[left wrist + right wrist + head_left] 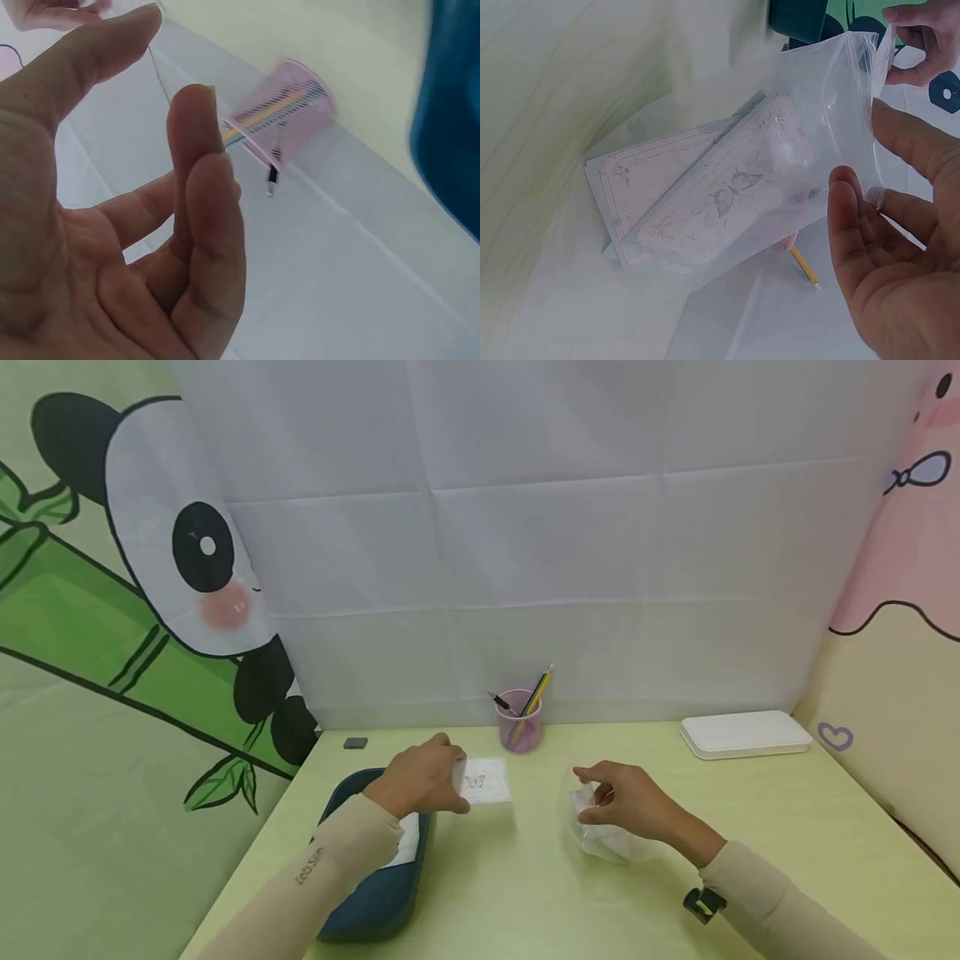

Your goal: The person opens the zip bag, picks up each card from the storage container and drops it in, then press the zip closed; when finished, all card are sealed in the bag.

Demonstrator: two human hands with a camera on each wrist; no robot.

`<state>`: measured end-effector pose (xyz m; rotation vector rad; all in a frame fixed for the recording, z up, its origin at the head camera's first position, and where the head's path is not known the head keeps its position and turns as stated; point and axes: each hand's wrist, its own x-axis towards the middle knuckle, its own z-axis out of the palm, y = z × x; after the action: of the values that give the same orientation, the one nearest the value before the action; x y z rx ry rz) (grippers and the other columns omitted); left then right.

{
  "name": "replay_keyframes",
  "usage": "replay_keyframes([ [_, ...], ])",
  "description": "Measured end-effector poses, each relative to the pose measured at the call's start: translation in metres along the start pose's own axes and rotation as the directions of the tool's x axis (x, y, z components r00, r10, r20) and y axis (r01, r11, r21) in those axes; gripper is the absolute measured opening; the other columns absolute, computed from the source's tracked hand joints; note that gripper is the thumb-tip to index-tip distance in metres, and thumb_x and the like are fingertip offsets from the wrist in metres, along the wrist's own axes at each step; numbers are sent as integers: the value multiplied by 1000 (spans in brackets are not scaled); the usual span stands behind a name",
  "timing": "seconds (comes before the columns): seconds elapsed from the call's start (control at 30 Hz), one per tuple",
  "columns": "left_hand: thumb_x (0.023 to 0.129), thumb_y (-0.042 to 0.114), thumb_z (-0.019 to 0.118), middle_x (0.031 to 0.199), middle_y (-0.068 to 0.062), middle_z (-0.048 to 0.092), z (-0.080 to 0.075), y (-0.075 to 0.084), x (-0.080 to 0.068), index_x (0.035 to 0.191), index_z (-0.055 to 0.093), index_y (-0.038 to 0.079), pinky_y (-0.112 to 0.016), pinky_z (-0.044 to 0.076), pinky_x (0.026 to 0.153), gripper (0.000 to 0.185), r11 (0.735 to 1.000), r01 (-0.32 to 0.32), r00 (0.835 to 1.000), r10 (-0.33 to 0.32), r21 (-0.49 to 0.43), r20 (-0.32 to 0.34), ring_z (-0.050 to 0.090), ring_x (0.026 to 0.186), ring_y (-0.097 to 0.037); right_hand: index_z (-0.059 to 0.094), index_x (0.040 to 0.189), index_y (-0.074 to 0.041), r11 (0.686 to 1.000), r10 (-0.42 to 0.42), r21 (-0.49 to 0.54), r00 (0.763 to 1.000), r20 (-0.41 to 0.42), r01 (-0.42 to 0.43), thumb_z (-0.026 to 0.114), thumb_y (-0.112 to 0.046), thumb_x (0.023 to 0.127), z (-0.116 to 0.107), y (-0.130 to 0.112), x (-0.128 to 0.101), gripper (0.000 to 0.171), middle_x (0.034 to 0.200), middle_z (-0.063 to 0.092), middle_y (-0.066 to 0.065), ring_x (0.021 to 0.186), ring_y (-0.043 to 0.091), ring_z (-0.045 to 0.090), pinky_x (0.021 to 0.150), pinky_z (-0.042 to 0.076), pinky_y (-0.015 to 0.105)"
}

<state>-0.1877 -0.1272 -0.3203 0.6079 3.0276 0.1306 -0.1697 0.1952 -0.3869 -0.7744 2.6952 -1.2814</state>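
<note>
My left hand holds a white card printed with a butterfly by its edges, thumb and fingers spread apart. In the right wrist view this card appears nearly edge-on, beside the mouth of a clear plastic bag. My right hand grips that bag at its mouth and keeps it upright over the table. Inside the bag lie printed cards, one with a butterfly, overlapping at an angle. Below my left forearm stands a dark teal tray with white paper in it, partly hidden by the arm.
A pink mesh cup with pencils and a pen stands at the table's back edge. To its left lies a small grey block. A white flat case sits at the back right. Behind the table hangs a white cloth.
</note>
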Motion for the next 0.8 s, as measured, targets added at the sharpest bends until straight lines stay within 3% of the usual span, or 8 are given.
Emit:
replay_keyframes([
  [0.43,68,39,89,114,-3,54,-2,40,11,132,65,11,-33,47,64,74,994,-105,994,104,-35,-10,54,74,-16,56,139,4,1000,-12,3,1000,-4,12,84,-17,83,0,-2,-1,66,122,63,15,86,15,61,70,53,28],
  [0.8,68,41,90,119,-2,54,3,60,18,128,66,12,-31,47,64,71,989,-149,989,149,1,-6,52,72,-14,56,139,2,1000,-15,1,1000,-1,15,84,-20,83,-1,-3,0,67,123,63,14,87,15,61,72,53,28],
])
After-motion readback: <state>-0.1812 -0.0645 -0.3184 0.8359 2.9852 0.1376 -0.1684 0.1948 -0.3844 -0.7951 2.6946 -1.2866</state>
